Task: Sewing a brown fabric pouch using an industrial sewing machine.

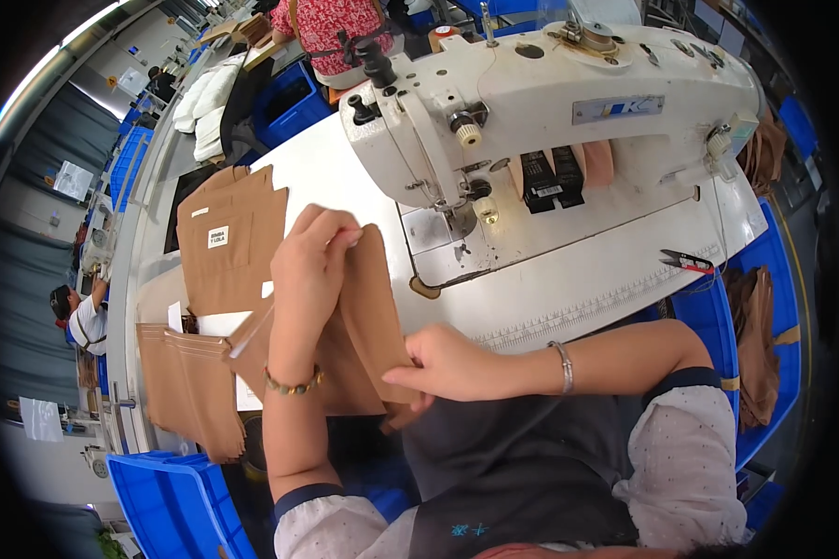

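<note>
I look down through the head camera at a white sewing machine standing on a white desk. To the near left of the sewing machine, two bare hands hold up a long brown cloth panel, tilted, its lower end by the person's dark apron.

I see the left hand, above a beaded bracelet, with its thumb and fingers pinched together on the panel's upper end. The right hand, below a silver bangle, has its fingers clamped on the panel's right edge, lower down; some are hidden from me.

Farther left of the sewing machine lies a flat brown pocket piece with a white label; on that side, nearer the person, is a layered brown stack. Black boxes sit beneath the sewing machine's arm. Red-and-black snips lie on its near side, toward the right. Beyond the sewing machine, I see a person in a red patterned top.
</note>
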Available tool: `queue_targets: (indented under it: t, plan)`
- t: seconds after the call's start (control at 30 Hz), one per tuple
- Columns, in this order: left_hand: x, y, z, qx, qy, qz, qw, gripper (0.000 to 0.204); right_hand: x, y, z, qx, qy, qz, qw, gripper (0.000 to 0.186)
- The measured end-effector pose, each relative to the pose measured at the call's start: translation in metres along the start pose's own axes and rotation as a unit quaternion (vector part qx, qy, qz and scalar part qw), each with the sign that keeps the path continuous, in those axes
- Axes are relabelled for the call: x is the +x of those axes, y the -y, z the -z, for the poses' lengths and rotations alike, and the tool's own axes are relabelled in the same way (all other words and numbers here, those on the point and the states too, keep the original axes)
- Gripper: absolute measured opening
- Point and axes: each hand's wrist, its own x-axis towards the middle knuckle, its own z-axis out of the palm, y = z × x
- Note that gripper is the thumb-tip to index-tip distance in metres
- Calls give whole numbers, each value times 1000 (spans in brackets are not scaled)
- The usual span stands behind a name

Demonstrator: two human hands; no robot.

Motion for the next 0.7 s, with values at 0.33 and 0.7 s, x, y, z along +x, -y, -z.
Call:
queue_targets:
  t: [0.33,0.7]
  plan:
    - [3,23,-87,-142,187,16,972,3,-40,-3,65,-90,15,-77,993,32]
    - [19,32,-87,-259,287,116,915,9,3,-13,131,-741,-180,483,430,8]
